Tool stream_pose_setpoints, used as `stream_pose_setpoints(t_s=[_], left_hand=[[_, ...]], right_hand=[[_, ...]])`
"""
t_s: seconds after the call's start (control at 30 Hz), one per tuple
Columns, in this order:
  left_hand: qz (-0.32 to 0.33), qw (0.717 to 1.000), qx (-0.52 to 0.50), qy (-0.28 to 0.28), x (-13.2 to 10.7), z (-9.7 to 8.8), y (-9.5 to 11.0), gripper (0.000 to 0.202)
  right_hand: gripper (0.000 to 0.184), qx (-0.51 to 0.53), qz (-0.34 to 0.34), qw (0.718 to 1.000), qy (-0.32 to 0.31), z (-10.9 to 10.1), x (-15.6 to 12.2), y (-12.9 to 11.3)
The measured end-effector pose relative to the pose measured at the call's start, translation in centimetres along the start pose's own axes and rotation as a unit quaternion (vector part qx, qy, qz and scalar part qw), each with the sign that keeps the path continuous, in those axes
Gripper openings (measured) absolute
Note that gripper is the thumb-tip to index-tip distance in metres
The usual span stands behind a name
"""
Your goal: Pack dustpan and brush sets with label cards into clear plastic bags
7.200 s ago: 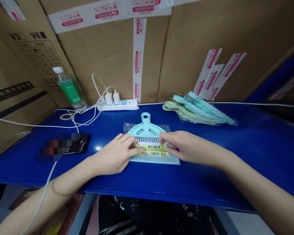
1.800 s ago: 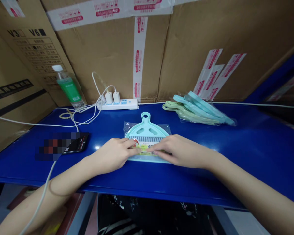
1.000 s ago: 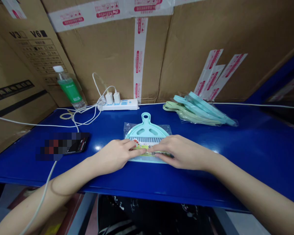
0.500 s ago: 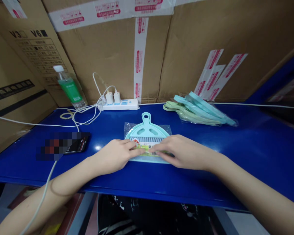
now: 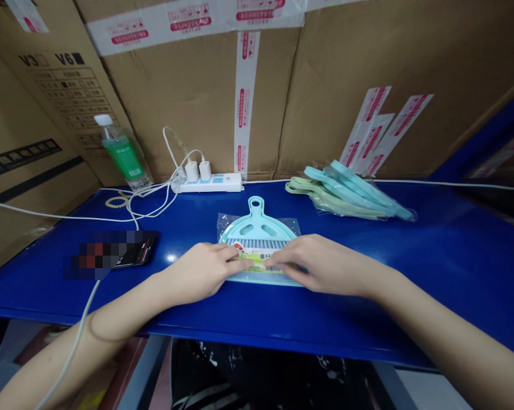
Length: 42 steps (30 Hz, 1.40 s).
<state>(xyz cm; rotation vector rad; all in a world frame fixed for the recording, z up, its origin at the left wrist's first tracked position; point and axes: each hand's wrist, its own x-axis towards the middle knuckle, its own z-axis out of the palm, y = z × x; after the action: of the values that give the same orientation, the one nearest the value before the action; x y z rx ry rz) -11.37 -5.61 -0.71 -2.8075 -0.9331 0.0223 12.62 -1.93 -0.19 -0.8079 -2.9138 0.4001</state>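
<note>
A light-blue dustpan and brush set [image 5: 260, 223] lies flat on the blue table in a clear plastic bag, its handle pointing away from me. Across its bristles is a printed label [image 5: 259, 256] in white, yellow and green. My left hand [image 5: 205, 270] rests on the label's left part, fingers stretched towards the middle. From the other side my right hand [image 5: 312, 263] touches the label with spread, slightly bent fingers. Both hands hide parts of the label and the pan's lower edge.
More bagged dustpan sets [image 5: 346, 191], blue and green, lie at the back right. A white power strip [image 5: 223, 182] with chargers and cables stands by the cardboard wall. Left are a bottle [image 5: 124, 156], a beaded bracelet [image 5: 117, 202] and a phone [image 5: 139, 250].
My right hand's fingertips have slid slightly to the right, showing a little more of the label. My left hand and the dustpan set look the same.
</note>
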Motion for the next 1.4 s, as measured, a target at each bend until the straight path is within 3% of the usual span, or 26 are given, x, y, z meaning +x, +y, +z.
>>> stream_pose_setpoints(t_s=[1.23, 1.4], left_hand=[[-0.008, 1.0, -0.008, 0.009, -0.23, -0.04, -0.25, 0.037], [-0.002, 1.0, 0.0, 0.005, -0.14, 0.16, -0.15, 0.031]], right_hand=[[0.042, 0.018, 0.01, 1.0, 0.002, -0.49, -0.29, 0.37], [0.038, 0.014, -0.023, 0.999, 0.024, -0.45, -0.16, 0.43]])
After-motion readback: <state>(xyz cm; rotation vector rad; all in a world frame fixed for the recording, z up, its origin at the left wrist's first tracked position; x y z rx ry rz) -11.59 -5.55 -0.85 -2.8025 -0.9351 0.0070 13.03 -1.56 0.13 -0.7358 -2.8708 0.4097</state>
